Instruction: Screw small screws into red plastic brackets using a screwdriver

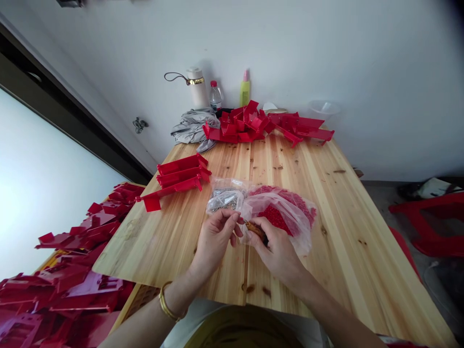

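Observation:
My left hand (220,233) is closed in a pinch, with a small red plastic piece (240,220) at its fingertips. In my right hand (277,246) is a short tool with an amber-brown handle (255,231), its thin tip pointing at the red piece. Fingers hide much of the tool, so its exact kind does not show. Just beyond both hands lies a clear bag of small metal parts (224,199). Beside it, an open plastic bag holds many small red pieces (272,220).
Three long red plastic parts (177,178) lie at the table's left. More red parts (242,124) are heaped at the back, near a grey cloth (194,126), a white flask (197,89) and a bottle (215,96). Another red pile (72,275) stands left of the table (348,270).

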A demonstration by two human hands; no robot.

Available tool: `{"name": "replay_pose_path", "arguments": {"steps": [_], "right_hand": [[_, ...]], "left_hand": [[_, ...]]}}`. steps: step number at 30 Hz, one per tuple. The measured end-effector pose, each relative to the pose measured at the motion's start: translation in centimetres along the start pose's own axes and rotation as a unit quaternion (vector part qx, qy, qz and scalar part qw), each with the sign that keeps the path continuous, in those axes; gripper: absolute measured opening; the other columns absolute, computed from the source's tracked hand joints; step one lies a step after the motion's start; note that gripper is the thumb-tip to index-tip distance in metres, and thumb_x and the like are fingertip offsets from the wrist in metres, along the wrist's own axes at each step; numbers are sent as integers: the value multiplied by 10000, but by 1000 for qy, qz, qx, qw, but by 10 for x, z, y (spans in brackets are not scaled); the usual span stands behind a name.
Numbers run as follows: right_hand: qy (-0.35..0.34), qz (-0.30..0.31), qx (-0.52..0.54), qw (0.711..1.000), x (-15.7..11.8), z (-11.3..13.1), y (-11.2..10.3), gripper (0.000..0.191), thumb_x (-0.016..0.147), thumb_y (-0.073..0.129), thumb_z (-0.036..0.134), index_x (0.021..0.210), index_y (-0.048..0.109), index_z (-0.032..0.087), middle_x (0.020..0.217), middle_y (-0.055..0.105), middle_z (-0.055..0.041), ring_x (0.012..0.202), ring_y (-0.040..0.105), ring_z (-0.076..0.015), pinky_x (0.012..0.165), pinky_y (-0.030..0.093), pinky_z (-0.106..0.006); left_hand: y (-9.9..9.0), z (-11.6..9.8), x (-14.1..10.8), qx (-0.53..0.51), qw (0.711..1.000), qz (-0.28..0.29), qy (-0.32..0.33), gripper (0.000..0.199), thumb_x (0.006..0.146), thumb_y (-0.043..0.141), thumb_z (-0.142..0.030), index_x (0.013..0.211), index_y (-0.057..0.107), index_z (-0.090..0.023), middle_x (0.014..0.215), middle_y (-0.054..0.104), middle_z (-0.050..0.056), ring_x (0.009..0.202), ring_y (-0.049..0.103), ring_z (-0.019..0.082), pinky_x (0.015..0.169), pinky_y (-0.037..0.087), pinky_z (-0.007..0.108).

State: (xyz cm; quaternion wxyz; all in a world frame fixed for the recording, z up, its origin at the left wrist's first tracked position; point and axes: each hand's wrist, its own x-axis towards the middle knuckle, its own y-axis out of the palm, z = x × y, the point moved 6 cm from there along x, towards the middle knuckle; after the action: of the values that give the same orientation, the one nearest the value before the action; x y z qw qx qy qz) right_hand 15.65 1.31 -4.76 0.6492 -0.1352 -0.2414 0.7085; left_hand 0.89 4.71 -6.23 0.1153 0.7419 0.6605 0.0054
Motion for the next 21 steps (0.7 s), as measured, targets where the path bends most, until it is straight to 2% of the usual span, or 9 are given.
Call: {"name": "replay_pose_path", "arguments": {"steps": [4, 9, 12, 14, 17, 19, 21], "right_hand": [[-11, -3, -2, 1000, -2, 4, -2, 134, 992, 514, 297, 1068, 587, 214, 872, 748, -39, 766, 710, -193, 657, 503, -287], [-43, -27, -4, 999, -7, 8, -4, 154, 1011, 478, 295, 1078, 593, 216, 894, 743, -43, 762, 717, -182, 652, 527, -272], [-62, -57, -4, 996, -12, 6, -8, 164, 1009, 490, 281, 1120, 597, 223, 907, 748, -38, 768, 724, -178, 679, 551, -267], [-71, -81, -3, 994, -14, 5, -13, 180, 1002, 505, 271, 1148, 602, 231, 956, 762, -47, 803, 736, -184, 719, 573, -270], [-84, -95, 14, 992, -14, 2, -20, 190, 986, 539, 268, 1159, 615, 248, 999, 781, -52, 833, 757, -193, 727, 595, -257], [-91, -99, 45, 990, -12, -2, -23, 198, 986, 546, 289, 1167, 623, 264, 990, 789, -43, 805, 765, -188, 702, 601, -237], [-82, -120, 76, 986, -11, -8, -27, 197, 994, 542, 346, 1155, 639, 288, 961, 792, -29, 757, 764, -180, 668, 600, -223]], "left_hand": [[1, -2, -3, 23, 999, -5, 25, 309, 863, 700, -466, 883, 659, -160, 686, 654, 7, 561, 581, 102, 453, 451, 183], [5, -4, -1, 7, 1000, 11, 25, 287, 839, 732, -454, 829, 655, -178, 647, 637, 2, 552, 564, 108, 454, 445, 186], [6, -19, 0, 78, 991, 15, 111, 175, 860, 724, -371, 836, 697, -200, 761, 695, 35, 650, 630, 141, 517, 496, 220], [9, -33, -2, 164, 966, 17, 199, 79, 896, 682, -286, 883, 732, -226, 846, 734, 50, 738, 671, 161, 628, 543, 257], [16, -43, -4, 220, 939, 24, 263, 121, 927, 631, -227, 956, 745, -255, 847, 749, 47, 758, 690, 168, 704, 559, 283], [21, -41, -2, 196, 948, 30, 248, 89, 920, 655, -261, 929, 742, -248, 804, 736, 46, 717, 682, 163, 671, 552, 270], [28, -37, 4, 137, 970, 74, 189, 121, 903, 690, -341, 881, 723, -227, 744, 715, 41, 663, 669, 154, 623, 539, 252]]}}
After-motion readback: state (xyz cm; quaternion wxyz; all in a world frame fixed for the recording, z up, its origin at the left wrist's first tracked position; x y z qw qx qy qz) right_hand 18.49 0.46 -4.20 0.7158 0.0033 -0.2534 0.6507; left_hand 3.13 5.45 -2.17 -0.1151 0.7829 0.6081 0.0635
